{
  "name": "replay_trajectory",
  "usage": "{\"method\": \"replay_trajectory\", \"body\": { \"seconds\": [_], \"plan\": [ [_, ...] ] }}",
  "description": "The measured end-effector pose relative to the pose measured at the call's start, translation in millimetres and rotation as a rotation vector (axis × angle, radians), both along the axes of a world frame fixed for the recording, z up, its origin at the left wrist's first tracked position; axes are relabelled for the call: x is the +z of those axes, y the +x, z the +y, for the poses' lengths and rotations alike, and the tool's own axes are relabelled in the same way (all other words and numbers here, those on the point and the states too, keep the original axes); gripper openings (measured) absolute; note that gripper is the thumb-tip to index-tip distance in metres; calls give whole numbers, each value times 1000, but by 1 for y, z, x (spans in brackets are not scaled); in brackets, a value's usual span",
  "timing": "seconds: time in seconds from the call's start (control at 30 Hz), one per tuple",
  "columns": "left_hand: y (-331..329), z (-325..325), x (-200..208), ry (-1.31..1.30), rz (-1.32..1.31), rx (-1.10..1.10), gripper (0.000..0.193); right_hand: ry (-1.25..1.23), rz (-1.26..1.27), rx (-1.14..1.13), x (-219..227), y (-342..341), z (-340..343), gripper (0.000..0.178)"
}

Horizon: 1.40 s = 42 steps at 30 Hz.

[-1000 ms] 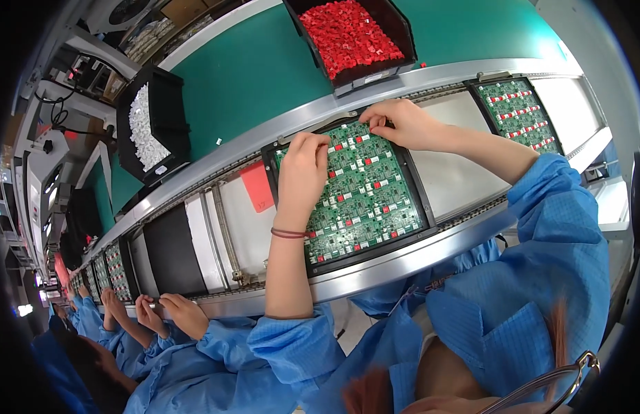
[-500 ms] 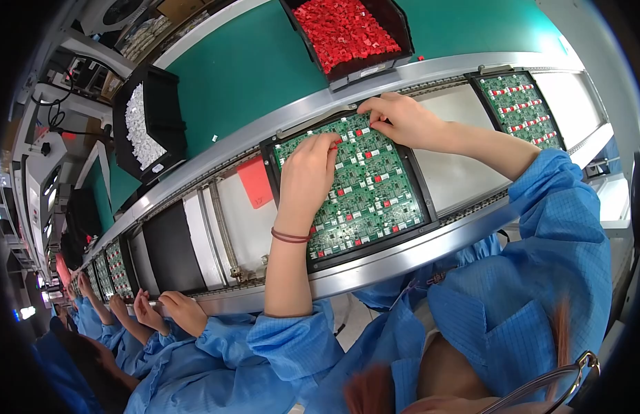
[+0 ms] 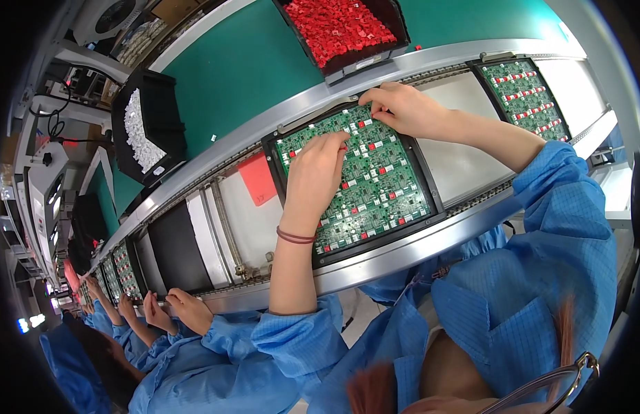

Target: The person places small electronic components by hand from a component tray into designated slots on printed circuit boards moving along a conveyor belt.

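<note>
A green circuit board panel (image 3: 365, 196), dotted with red and white connectors, lies in a black frame (image 3: 431, 181) on the conveyor rails. Over its upper left part my left hand (image 3: 316, 172) reaches in with fingers pinched together; a bit of a red connector (image 3: 344, 145) shows at the fingertips. My right hand (image 3: 408, 112) is at the panel's far edge, thumb and index finger curled in closely. What those fingers hold, if anything, is hidden.
Beyond the rail stand a black bin of red connectors (image 3: 341, 31) and one of white connectors (image 3: 142, 134). Another filled panel (image 3: 524, 95) sits to the right. A red card (image 3: 256, 178) lies left of my panel. Co-workers' hands (image 3: 189, 312) are at lower left.
The whole view has shifted slightly. My left hand's fingertips have moved a little to the right over the panel, while my right hand stays at the far edge.
</note>
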<state>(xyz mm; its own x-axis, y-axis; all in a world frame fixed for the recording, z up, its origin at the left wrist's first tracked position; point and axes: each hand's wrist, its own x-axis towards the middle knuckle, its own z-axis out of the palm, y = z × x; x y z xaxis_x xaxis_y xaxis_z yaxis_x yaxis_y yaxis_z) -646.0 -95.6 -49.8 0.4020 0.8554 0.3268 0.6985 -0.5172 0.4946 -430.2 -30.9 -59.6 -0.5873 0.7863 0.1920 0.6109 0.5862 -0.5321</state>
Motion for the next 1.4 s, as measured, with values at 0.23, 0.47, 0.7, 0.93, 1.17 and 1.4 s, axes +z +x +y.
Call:
{"method": "replay_trajectory", "body": {
  "seconds": [0.23, 0.47, 0.7, 0.93, 1.17, 1.4],
  "plan": [
    [2, 0, -4, 10, 3, -17, 16, 204, -27, 45, -7, 0, -6, 27],
    [2, 0, -11, 54, 11, 7, 17, 225, -108, 68, -5, 0, -4, 25],
    [3, -4, -13, 50, 3, 4, 16, 130, -38, 72, 38, -6, 13, 23],
    [8, -7, -17, 66, 14, 53, 14, 391, 23, -31, 47, -26, 79, 17],
    [27, -4, -32, 219, -16, 34, 14, 487, -122, -99, 5, -5, 157, 26],
    [21, -11, -33, 192, -6, 64, 14, 172, -203, -88, -5, -28, 178, 34]
  ]
}}
